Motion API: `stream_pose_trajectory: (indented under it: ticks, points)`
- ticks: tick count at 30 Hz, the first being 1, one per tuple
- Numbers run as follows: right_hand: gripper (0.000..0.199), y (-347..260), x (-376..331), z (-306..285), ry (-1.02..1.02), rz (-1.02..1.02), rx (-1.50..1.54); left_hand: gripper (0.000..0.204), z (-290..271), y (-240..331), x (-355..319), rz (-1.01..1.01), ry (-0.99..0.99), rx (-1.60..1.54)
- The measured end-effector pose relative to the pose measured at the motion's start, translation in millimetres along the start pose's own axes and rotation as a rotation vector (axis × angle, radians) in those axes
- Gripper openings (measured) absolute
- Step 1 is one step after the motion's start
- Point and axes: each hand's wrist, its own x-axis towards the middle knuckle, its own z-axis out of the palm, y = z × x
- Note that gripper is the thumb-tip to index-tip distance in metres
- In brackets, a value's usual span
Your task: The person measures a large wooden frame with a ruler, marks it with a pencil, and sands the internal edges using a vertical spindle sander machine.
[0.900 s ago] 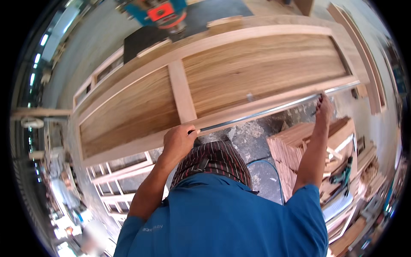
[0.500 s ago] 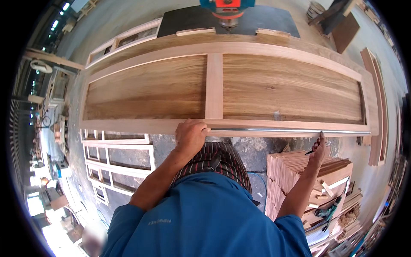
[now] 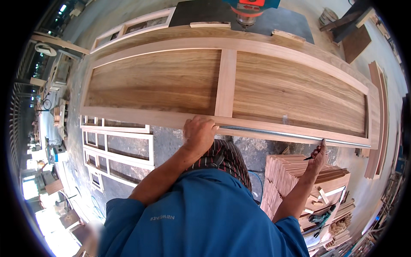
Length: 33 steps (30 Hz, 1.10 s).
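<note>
**Straightedge pinned on the door's near rail**

Nearest you: your blue shirt and a striped cloth at your waist. Right of that sits a stack of cut wood pieces, with loose offcuts and a green tool lower right. On the floor to your left lie pale window frames, laid flat.

Your left hand is curled over the near edge of the panelled door, fingers closed down on the left end of a long metal straightedge. It looks like you press there to keep the bar from sliding. The straightedge lies flat along the door's near rail, running from your left hand out to the right.

Your right hand sits at the bar's right end, just below the rail, pinched shut on a small dark marker or pencil; the tip is too small to tell. Held there, it likely lines up against the bar.

The door lies flat across the bench: two wood-grain panels, one upright divider in the middle. Far side: a blue and orange router stands on a dark board, with small wood blocks by the door's far rail. Boards lean at far right.
</note>
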Motion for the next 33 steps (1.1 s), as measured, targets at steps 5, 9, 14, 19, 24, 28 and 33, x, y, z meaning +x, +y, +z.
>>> stream_pose_trajectory:
  ticks: [5,9,14,19,24,28,33]
  points:
    - [0.025,0,1,-1,-0.013,0.002,0.003,0.017,-2,2,0,-0.013,-0.009,0.006]
    - [0.026,-1,1,0,0.002,0.003,-0.003,0.017,-3,2,0,-0.012,-0.021,0.009]
    - [0.025,-1,4,-1,0.003,0.0,0.0,0.017,-1,2,0,-0.014,-0.014,-0.005]
    - [0.024,0,3,0,0.021,-0.012,-0.007,0.016,-1,3,-1,-0.016,-0.01,0.01]
    - [0.023,1,2,-4,-0.035,-0.04,0.003,0.016,-1,2,-2,-0.009,-0.009,0.015]
    - [0.02,2,0,0,-0.026,-0.027,0.016,0.015,0,-2,0,0.018,0.006,0.013]
    - [0.02,5,-6,3,-0.006,0.0,-0.008,0.019,-2,-6,4,0.045,-0.046,0.036]
